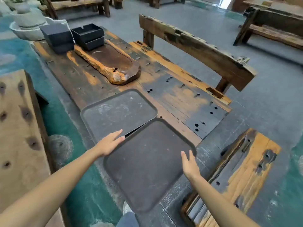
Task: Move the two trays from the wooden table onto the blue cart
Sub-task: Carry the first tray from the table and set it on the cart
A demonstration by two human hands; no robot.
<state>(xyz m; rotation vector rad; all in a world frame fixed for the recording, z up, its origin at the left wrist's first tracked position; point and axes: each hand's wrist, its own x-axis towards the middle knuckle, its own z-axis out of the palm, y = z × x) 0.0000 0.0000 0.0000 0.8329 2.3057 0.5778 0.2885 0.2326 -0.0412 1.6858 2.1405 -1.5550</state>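
Two dark rectangular trays lie at the near end of the worn wooden table. The far tray rests flat on the table. The near tray overlaps its corner and sticks out past the table's edge toward me, slightly raised. My left hand holds the near tray's left edge, fingers under the rim. My right hand grips its right edge with the thumb on top. No blue cart is in view.
A carved wooden tea tray and stacked black boxes sit farther along the table. A wooden bench stands to the right, a low stool at near right, a plank surface at left.
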